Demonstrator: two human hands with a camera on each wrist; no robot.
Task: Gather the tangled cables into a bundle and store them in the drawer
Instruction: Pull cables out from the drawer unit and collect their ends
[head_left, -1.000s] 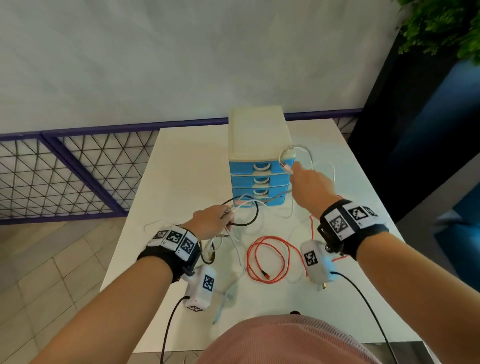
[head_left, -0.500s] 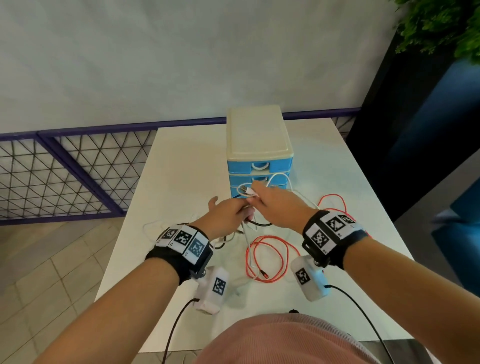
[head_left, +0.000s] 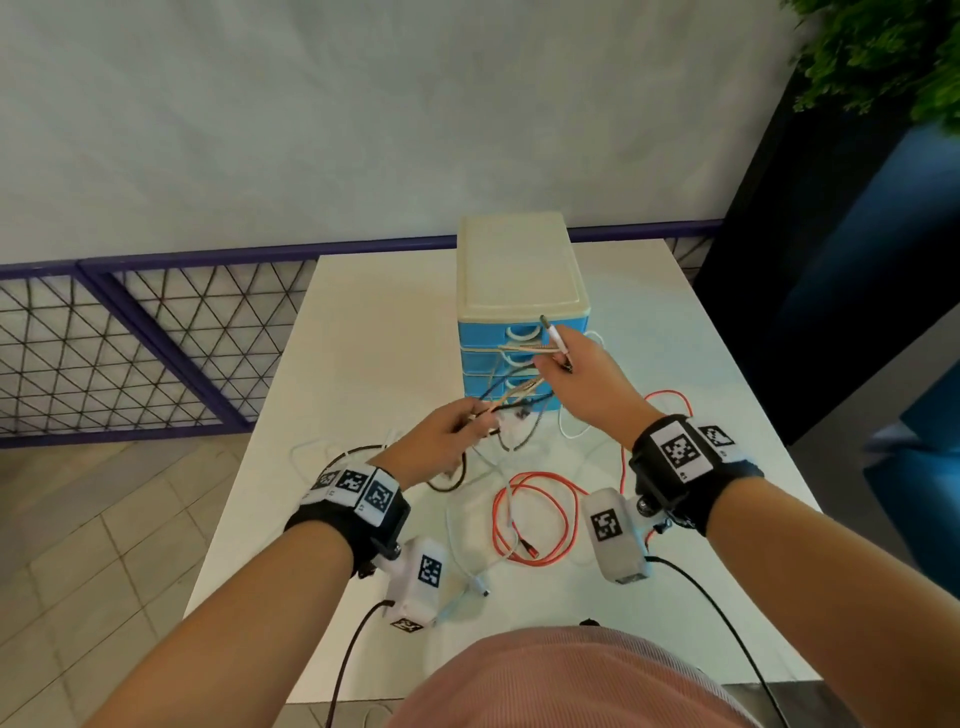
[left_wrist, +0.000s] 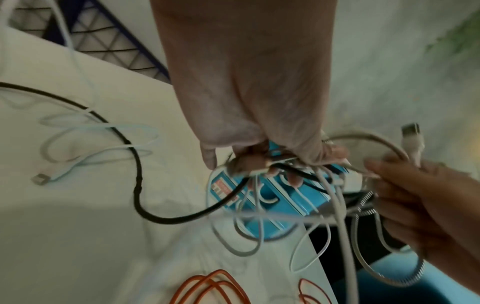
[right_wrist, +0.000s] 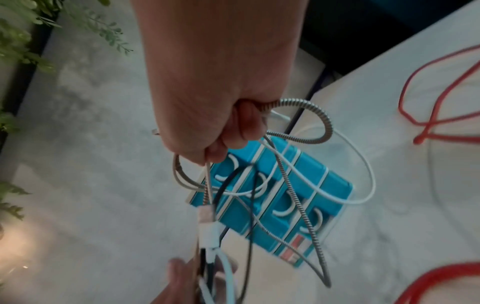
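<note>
A small drawer unit (head_left: 517, 270) with a cream top and several shut blue drawers (right_wrist: 283, 185) stands at the table's back. My left hand (head_left: 457, 426) grips a bunch of white, black and braided cables (left_wrist: 262, 170) above the table. My right hand (head_left: 566, 364) is raised in front of the drawers and grips strands of the same tangle (right_wrist: 285, 127), a white plug (head_left: 553, 332) sticking up from it. Cable runs taut between the two hands. An orange cable (head_left: 535, 514) lies coiled on the table between my wrists. A pale blue cable (left_wrist: 85, 142) and a black cable (left_wrist: 135, 174) trail on the left.
The white table (head_left: 363, 338) ends at a purple-framed mesh fence (head_left: 130, 353) on the left and behind. A dark panel and a green plant (head_left: 883, 52) stand at the right. The wrist cameras' black leads (head_left: 353, 654) hang near the table's front edge.
My right hand has lifted up and away from the left hand toward the drawers, drawing cable strands out between them. My left hand has stayed in place with its bunch.
</note>
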